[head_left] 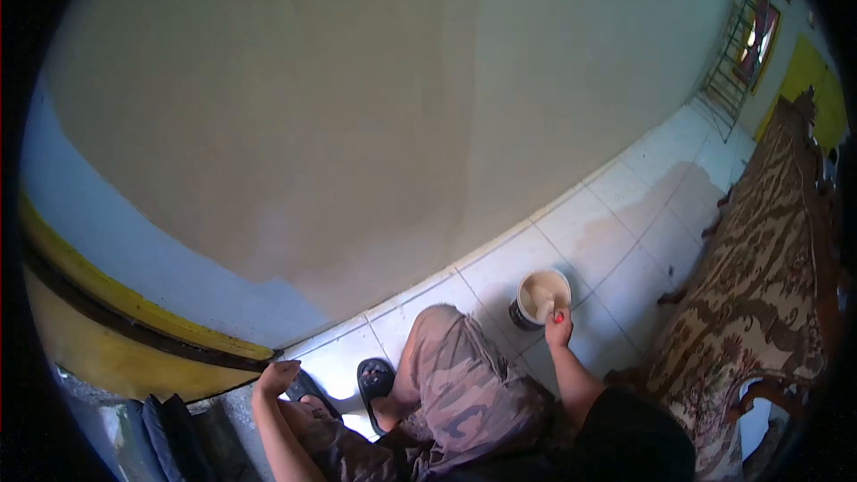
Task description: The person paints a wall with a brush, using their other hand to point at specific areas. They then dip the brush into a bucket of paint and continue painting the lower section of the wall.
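Currently right grip wrapped round red-tipped tool, reaching into bucket on tiled floor; left grip loose, apparently empty. Sideways pull could tip bucket; overloaded tool could drip.

Beige paint, red handle, pinkish-brown camouflage shorts, 2 black sandals, brown-and-cream floral cloth, white tiles

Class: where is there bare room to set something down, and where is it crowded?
Bare white tiled floor lies between the round dark-sided bucket and the brown floral-patterned sofa, and farther along the beige wall towards the dark ladder. It is crowded at the bucket's mouth, under the right grip, and around the black sandals and camouflage shorts.
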A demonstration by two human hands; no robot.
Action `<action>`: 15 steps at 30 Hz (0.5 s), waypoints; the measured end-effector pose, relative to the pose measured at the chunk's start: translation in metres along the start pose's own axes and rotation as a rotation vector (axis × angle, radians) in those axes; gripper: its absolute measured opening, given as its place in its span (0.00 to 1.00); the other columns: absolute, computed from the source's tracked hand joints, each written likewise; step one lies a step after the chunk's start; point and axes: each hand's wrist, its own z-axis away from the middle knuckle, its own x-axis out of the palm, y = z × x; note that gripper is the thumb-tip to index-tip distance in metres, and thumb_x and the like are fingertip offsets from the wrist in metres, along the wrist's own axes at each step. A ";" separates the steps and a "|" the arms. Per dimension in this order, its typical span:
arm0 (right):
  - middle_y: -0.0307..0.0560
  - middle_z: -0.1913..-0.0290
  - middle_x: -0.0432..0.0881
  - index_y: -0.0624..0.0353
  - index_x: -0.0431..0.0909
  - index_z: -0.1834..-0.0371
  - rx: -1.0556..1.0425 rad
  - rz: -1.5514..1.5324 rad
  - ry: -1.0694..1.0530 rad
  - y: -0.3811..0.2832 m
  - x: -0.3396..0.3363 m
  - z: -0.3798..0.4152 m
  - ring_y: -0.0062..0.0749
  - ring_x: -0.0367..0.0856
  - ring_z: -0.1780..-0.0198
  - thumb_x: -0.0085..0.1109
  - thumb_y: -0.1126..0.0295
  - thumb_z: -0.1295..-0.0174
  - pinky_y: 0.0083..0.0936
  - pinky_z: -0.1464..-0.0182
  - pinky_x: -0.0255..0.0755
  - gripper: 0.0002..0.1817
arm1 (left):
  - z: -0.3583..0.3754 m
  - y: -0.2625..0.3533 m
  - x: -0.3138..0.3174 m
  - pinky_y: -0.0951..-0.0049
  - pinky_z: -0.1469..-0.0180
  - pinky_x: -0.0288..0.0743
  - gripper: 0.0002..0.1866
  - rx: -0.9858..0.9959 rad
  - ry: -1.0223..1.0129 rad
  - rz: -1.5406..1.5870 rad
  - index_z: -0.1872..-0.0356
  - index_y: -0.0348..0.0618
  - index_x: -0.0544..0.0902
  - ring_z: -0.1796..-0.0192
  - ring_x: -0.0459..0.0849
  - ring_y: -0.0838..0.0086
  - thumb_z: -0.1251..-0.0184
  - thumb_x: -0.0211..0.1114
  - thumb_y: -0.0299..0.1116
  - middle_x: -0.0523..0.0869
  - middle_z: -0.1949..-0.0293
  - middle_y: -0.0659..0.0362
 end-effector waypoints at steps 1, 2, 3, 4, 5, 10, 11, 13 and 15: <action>0.53 0.75 0.76 0.57 0.70 0.66 0.013 -0.037 0.023 0.002 0.002 0.000 0.52 0.77 0.69 0.60 0.70 0.46 0.41 0.63 0.71 0.09 | -0.006 -0.009 0.003 0.72 0.63 0.77 0.17 -0.029 -0.008 0.024 0.52 0.38 0.83 0.67 0.84 0.73 0.33 0.58 0.40 0.87 0.66 0.57; 0.51 0.75 0.76 0.57 0.71 0.64 0.016 -0.018 0.016 0.000 0.001 0.002 0.49 0.76 0.69 0.60 0.72 0.46 0.38 0.62 0.72 0.09 | -0.008 -0.005 0.003 0.72 0.63 0.77 0.17 -0.026 0.012 0.043 0.52 0.38 0.83 0.67 0.84 0.73 0.33 0.58 0.40 0.87 0.66 0.57; 0.50 0.73 0.76 0.58 0.71 0.64 -0.002 -0.047 0.020 0.009 0.005 0.002 0.47 0.76 0.69 0.60 0.72 0.47 0.37 0.62 0.72 0.10 | -0.008 -0.002 0.003 0.72 0.62 0.77 0.17 -0.036 0.031 0.043 0.53 0.38 0.83 0.67 0.83 0.74 0.34 0.58 0.39 0.86 0.66 0.57; 0.50 0.72 0.77 0.58 0.71 0.63 -0.016 -0.069 0.020 0.014 0.009 -0.002 0.45 0.77 0.69 0.60 0.72 0.47 0.36 0.61 0.73 0.10 | -0.004 -0.003 0.007 0.71 0.62 0.77 0.17 -0.052 0.044 0.043 0.54 0.37 0.83 0.67 0.82 0.74 0.35 0.58 0.39 0.86 0.67 0.57; 0.50 0.72 0.77 0.58 0.71 0.63 -0.033 -0.062 0.003 0.019 0.014 -0.008 0.45 0.77 0.69 0.60 0.72 0.47 0.36 0.61 0.73 0.10 | -0.024 -0.027 0.012 0.71 0.60 0.77 0.16 -0.088 0.017 -0.034 0.54 0.39 0.84 0.65 0.82 0.75 0.36 0.58 0.38 0.86 0.65 0.58; 0.49 0.64 0.78 0.60 0.71 0.62 0.221 -0.357 0.053 -0.008 0.000 -0.004 0.36 0.78 0.65 0.59 0.71 0.42 0.33 0.60 0.74 0.09 | -0.020 -0.016 0.013 0.70 0.46 0.75 0.17 -0.030 0.042 -0.127 0.53 0.46 0.85 0.52 0.84 0.69 0.37 0.62 0.44 0.86 0.53 0.51; 0.48 0.64 0.78 0.60 0.70 0.61 0.209 -0.340 0.006 0.015 0.010 -0.007 0.34 0.77 0.65 0.59 0.69 0.40 0.33 0.60 0.74 0.10 | -0.026 -0.029 0.020 0.69 0.48 0.76 0.20 0.049 0.089 -0.270 0.54 0.44 0.85 0.54 0.84 0.66 0.35 0.59 0.48 0.87 0.56 0.52; 0.47 0.64 0.78 0.60 0.70 0.61 0.191 -0.238 -0.050 0.056 0.019 -0.020 0.32 0.77 0.64 0.60 0.67 0.39 0.32 0.61 0.75 0.11 | 0.026 0.064 -0.012 0.65 0.56 0.78 0.21 -0.216 -0.022 -0.119 0.50 0.43 0.83 0.58 0.84 0.66 0.34 0.58 0.47 0.86 0.54 0.53; 0.48 0.63 0.78 0.61 0.69 0.61 0.197 -0.251 -0.056 0.051 0.014 -0.014 0.34 0.78 0.64 0.60 0.66 0.39 0.32 0.61 0.76 0.12 | 0.012 0.026 -0.001 0.67 0.55 0.78 0.20 0.043 0.024 -0.027 0.45 0.44 0.81 0.58 0.84 0.67 0.34 0.58 0.42 0.86 0.52 0.54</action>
